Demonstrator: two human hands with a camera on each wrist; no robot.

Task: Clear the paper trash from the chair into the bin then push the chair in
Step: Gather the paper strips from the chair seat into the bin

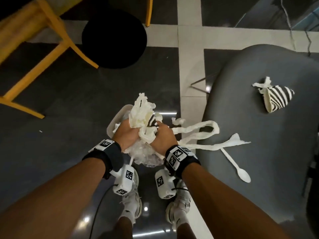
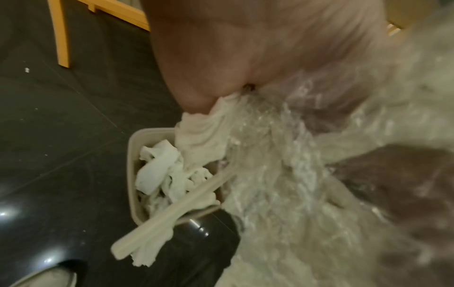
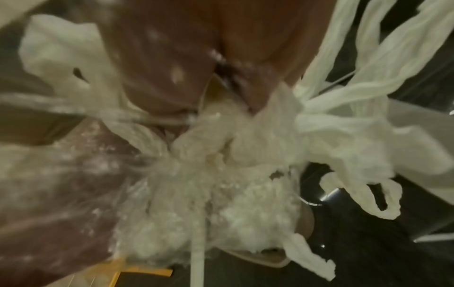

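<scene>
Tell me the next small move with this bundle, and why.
Probably lower it and let go: both the left hand and right hand grip the paper wad right above the bin, though one strip trails back onto the grey chair.

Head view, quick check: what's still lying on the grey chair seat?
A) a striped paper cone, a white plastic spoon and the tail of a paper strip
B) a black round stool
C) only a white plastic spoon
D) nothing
A: on the grey chair seat lie the black-and-white striped paper cone, the white plastic spoon and the tail of the long white paper strip.
</scene>
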